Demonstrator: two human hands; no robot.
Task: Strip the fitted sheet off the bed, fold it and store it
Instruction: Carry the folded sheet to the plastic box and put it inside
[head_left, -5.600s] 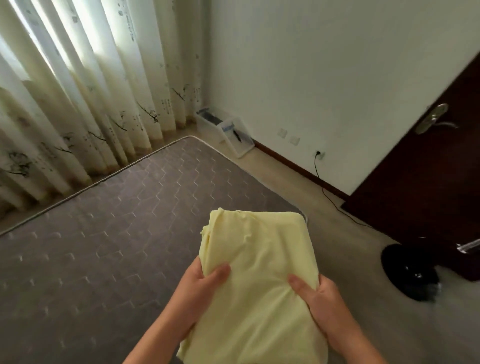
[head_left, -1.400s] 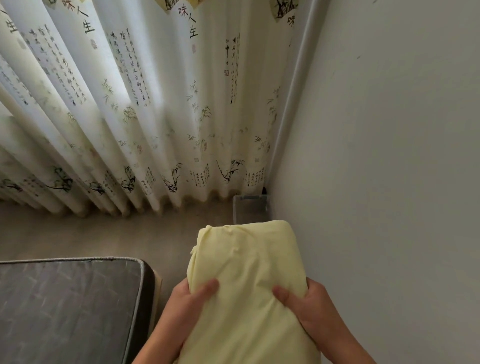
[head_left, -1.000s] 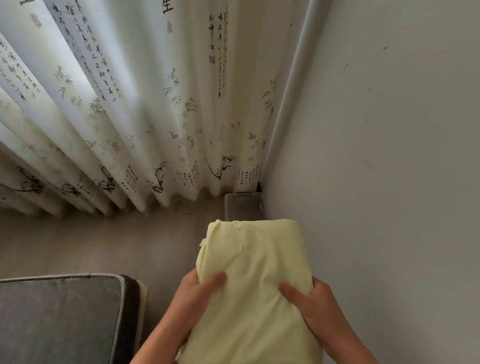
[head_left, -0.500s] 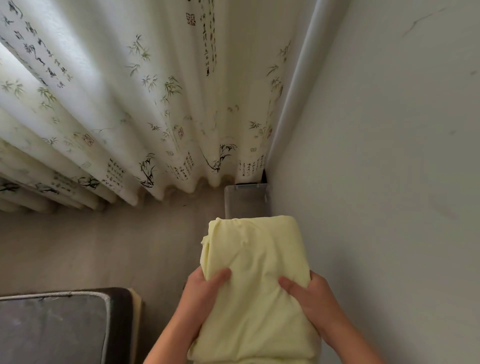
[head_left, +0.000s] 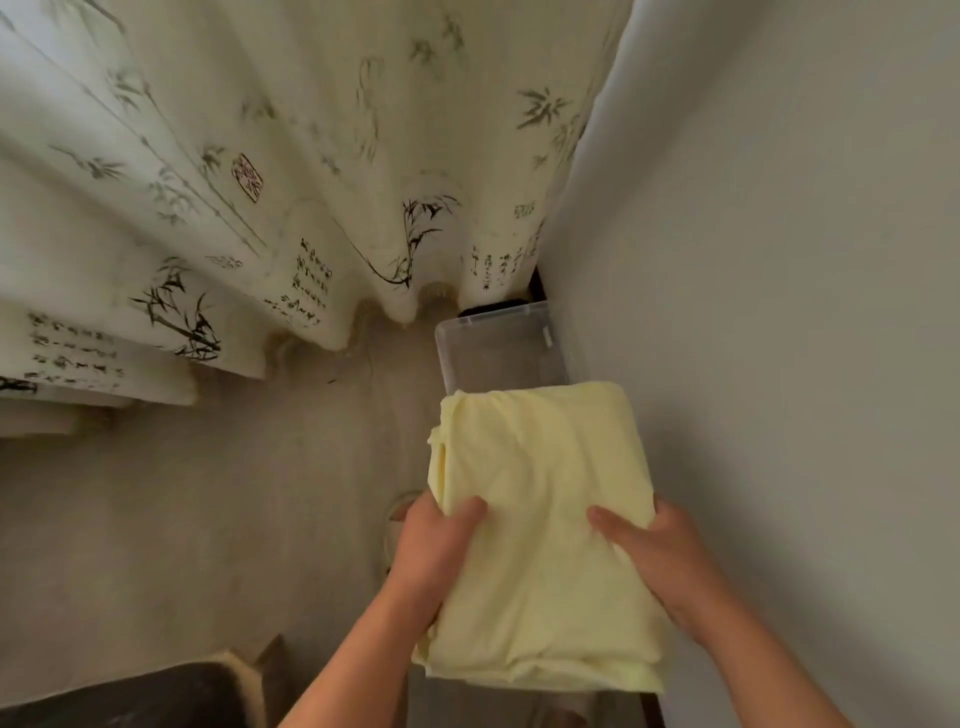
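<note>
Pale wood-look floor (head_left: 182, 519) fills a room corner where a white wall (head_left: 779, 260) meets cream curtains (head_left: 234, 182) printed with ink bamboo and calligraphy.

Both hands have a closed grip on the folded pale-yellow fitted sheet (head_left: 540, 530), which is held in the air rather than resting on anything. The left hand (head_left: 434, 553) clasps the bundle's left edge, thumb lying on top and the fingers tucked underneath out of sight. The right hand (head_left: 660, 558) clasps the right edge the same way, its thumb pointing inward across the cloth. The sheet is a thick rectangular bundle with rumpled layers showing along its left and near edges.

Just beyond the sheet's far edge, a clear plastic storage box (head_left: 498, 348) sits on the floor, tucked against the wall and right below the curtain hems; the sheet covers its near part, so whether the box holds anything cannot be told. Left of the sheet and nearer the person, the dark corner of the mattress (head_left: 156, 696) shows at the bottom edge of the view, well apart from the box.
</note>
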